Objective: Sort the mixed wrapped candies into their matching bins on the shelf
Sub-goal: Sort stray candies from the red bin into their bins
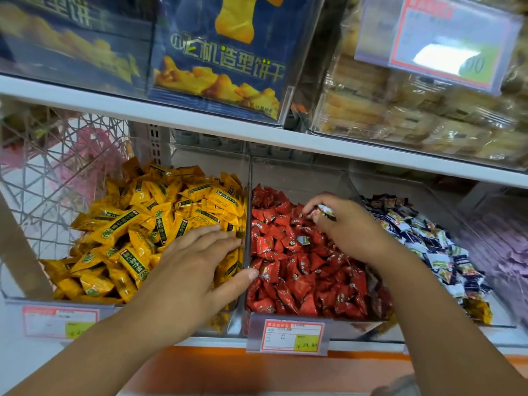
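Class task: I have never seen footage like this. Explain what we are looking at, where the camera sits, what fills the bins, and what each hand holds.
No machine here: one camera, worn on a person's head, looks down at their two bare hands at a shop shelf. Clear bins hold yellow candies, red candies and blue-and-white candies. The left hand rests flat on the yellow heap, holding nothing. The right hand, above the red bin, pinches a stray candy with a pale-and-dark wrapper. Another pale candy lies among the red ones.
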